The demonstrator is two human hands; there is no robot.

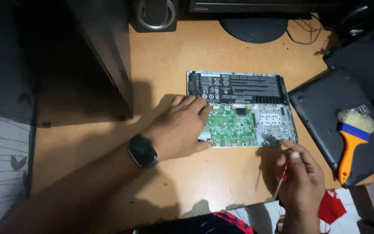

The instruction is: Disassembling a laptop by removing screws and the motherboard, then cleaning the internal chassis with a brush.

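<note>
One opened laptop is seen lying flat on the smooth, tan wooden tabletop, its inside exposed: a long black battery along the far edge, a green circuit board with many small parts at the near left, and a grey perforated metal plate at the near right. The left hand is laid flat and spread over the laptop's left edge, fingers resting on the board's corner and nothing gripped; a dark square watch is worn on its wrist. The right hand is closed around one thin screwdriver with a red handle, its metal shaft pointing down toward the person, and its fingertips are just beside the laptop's near right corner. To the right, one dark, matt cover panel is placed at a slant, and on it one brush with an orange handle, blue band and pale bristles is laid. A round black monitor foot and one speaker are set at the far edge, and a dark case stands at the left. Bare tabletop is left in front of the laptop and between it and the case.
</note>
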